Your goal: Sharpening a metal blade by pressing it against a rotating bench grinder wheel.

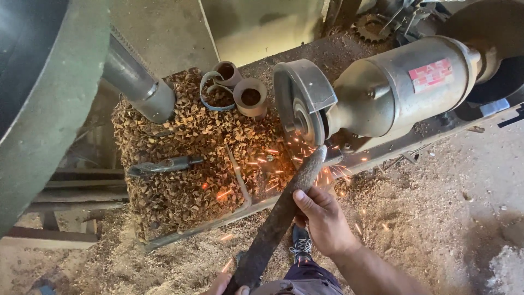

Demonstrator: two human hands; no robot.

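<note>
Rusty blade (275, 218) is pressed tip-first against the grinding wheel (303, 123), sparks thrown over wood chips (180, 164). It is gripped mid-length by the right hand (322, 218); the left hand (221, 285), barely visible, seems closed around its lower end. Chips could be ignited, or fingers caught by a slip.

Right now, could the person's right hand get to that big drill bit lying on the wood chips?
Probably not yet: the right hand grips the long metal bar against the grinding wheel. Freed, nothing blocks the way across the chips to the drill bit.

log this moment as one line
right hand: grips bar mid | left hand: at bar end | bar tip on grinder wheel | sparks over chips
</note>
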